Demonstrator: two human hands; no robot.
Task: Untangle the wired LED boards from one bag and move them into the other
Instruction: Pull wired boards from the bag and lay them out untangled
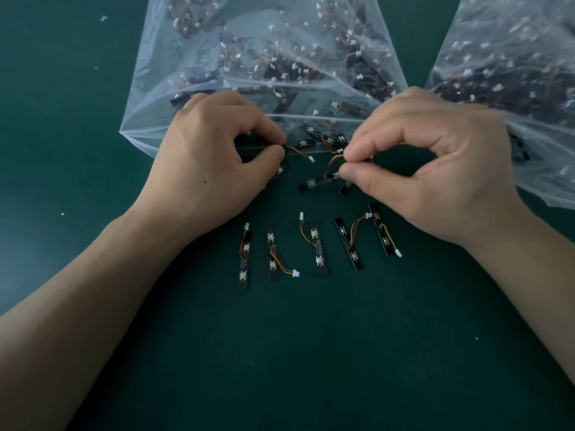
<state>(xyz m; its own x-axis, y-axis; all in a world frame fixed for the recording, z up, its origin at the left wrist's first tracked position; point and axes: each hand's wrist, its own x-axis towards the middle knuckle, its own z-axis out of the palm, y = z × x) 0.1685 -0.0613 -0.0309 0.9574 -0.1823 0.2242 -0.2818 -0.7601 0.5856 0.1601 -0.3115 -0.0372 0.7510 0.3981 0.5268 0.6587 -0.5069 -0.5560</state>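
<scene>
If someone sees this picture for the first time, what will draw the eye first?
The left hand and the right hand meet in the middle, each pinching tangled LED boards at the mouth of a clear bag full of them. Below, five separated boards lie in a row on the green table; a second bag sits far right.

Both arms were bare along their whole visible length, the left forearm (93, 306) and the right forearm (513, 275) showing uncovered skin up to the wrists. The left hand (211, 169) bore a small dark mole (204, 181) on its back. The right hand (435, 169) showed creased knuckles and faint tendon ridges.
</scene>
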